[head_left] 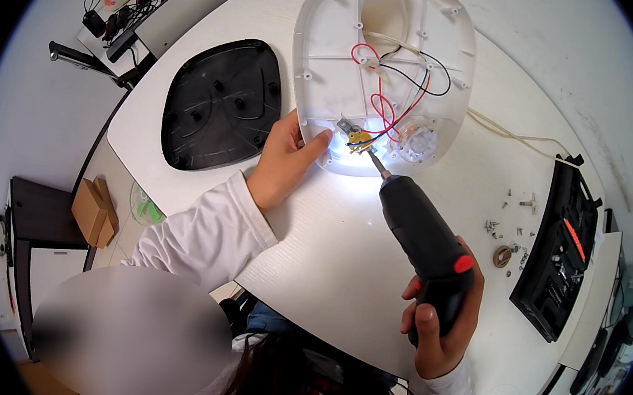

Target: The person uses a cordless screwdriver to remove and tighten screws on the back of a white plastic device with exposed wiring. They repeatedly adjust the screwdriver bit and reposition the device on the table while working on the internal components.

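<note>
My right hand (445,314) is wrapped round the grip of a black cordless screwdriver (421,225) with red parts. Its bit reaches a small yellow component (359,139) inside a white plastic housing (329,56), where a bright light falls. My left hand (290,154) grips the housing's near left edge, thumb over the rim and fingers partly hidden beneath. Red, black and blue wires (385,102) run across the open housing. A clear round part (416,140) sits in its near right corner.
A black base cover (223,103) lies left of the housing. To the right are loose screws (491,228), a brown round part (502,256) and an open black tool case (560,256). A pale cord (514,132) trails from the housing across the white table (325,273).
</note>
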The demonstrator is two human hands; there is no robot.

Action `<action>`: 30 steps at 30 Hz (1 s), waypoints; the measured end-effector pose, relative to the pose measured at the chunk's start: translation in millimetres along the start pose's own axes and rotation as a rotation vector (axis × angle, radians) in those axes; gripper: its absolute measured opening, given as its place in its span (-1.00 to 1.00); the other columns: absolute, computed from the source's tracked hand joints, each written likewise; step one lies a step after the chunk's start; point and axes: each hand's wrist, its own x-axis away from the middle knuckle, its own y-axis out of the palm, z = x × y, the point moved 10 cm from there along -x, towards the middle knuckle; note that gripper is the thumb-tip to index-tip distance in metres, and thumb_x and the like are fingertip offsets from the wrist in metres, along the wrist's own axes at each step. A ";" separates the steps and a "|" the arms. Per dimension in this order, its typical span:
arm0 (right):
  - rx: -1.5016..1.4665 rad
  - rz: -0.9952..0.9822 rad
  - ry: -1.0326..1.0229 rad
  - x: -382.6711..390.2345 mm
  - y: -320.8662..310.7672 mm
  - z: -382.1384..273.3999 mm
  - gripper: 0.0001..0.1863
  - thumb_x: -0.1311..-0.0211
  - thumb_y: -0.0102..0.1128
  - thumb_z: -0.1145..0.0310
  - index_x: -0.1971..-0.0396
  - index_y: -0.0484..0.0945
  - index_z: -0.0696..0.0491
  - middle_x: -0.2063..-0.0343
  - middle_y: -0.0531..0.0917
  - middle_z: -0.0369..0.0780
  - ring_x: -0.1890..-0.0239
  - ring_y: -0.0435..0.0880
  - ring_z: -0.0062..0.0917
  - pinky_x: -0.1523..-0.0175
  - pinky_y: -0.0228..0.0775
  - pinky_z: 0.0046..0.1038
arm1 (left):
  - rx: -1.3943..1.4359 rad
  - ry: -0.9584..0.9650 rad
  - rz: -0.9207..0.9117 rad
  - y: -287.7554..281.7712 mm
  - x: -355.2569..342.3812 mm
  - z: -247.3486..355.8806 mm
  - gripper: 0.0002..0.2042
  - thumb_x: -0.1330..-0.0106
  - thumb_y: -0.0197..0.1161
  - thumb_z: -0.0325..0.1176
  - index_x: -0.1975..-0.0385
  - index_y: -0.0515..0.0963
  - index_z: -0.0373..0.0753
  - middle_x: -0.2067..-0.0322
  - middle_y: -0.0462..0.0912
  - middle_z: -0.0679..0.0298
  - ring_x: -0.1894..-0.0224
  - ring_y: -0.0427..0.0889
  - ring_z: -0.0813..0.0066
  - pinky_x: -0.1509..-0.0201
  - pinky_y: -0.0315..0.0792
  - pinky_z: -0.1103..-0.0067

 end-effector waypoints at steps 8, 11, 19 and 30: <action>-0.011 0.010 -0.009 1.4 -1.7 0.1 -0.28 -0.18 0.09 0.29 -0.25 -0.03 0.22 0.38 0.54 -0.10 0.36 0.55 -0.51 0.26 0.42 -0.50 | -0.005 -0.003 -0.001 0.3 -0.3 0.2 -0.79 -0.29 0.09 -0.52 0.11 0.39 -0.40 0.26 0.58 0.29 0.24 0.51 0.67 0.15 0.40 0.66; -0.013 0.009 -0.002 1.8 -1.8 2.0 -0.28 -0.18 0.08 0.29 -0.26 -0.03 0.22 0.38 0.54 -0.10 0.40 0.55 -0.53 0.31 0.42 -0.52 | -0.017 -0.013 0.000 0.2 0.3 1.4 -0.79 -0.29 0.09 -0.52 0.11 0.39 -0.40 0.26 0.58 0.29 0.24 0.51 0.66 0.15 0.40 0.66; -0.060 0.012 0.025 3.5 -2.4 4.5 -0.26 -0.20 0.09 0.24 -0.27 -0.05 0.18 0.37 0.52 -0.10 0.56 0.47 -0.65 0.47 0.36 -0.62 | 0.027 -0.031 -0.024 1.5 0.4 -1.4 -0.75 -0.28 0.13 -0.46 0.07 0.40 -0.35 0.21 0.58 0.29 0.20 0.53 0.61 0.05 0.38 0.61; -0.261 0.107 0.017 10.1 -30.5 18.2 -0.18 -0.22 -0.06 -0.14 -0.21 0.01 0.24 0.28 0.50 0.11 0.75 0.47 -0.57 0.69 0.27 -0.66 | -0.640 0.418 0.243 -10.2 43.1 62.3 -0.47 -0.02 0.25 -0.52 -0.04 0.24 -0.34 0.05 0.30 0.11 0.07 0.36 0.35 0.00 0.32 0.44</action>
